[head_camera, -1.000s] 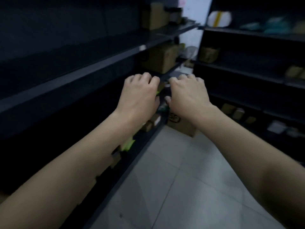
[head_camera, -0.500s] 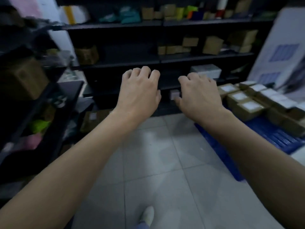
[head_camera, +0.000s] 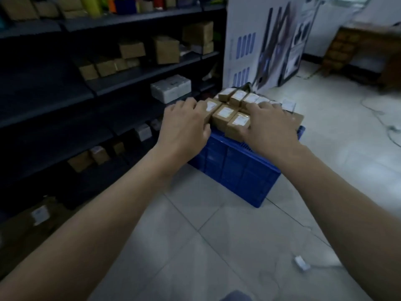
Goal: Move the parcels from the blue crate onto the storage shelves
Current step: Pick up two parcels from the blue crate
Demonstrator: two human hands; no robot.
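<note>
A blue crate (head_camera: 236, 168) stands on the tiled floor, piled with several small brown parcels (head_camera: 225, 115) that carry white labels. My left hand (head_camera: 184, 124) rests against the left side of the nearest parcels, fingers spread. My right hand (head_camera: 269, 124) lies on the right side of the same group, its fingers over the parcel tops. Neither hand has lifted a parcel; whether either grips one is unclear. The dark storage shelves (head_camera: 138, 74) run along the left and hold brown boxes and a white pack (head_camera: 171, 89).
A printed white board (head_camera: 267, 42) leans behind the crate. A wooden desk (head_camera: 364, 46) stands at the far right. Cables trail over the floor at the right, and a small white object (head_camera: 301, 262) lies on the tiles near me.
The view swung right, from the shelf aisle to the blue crate. Both hands, empty and raised before, have come down onto the parcels at the crate's near end.
</note>
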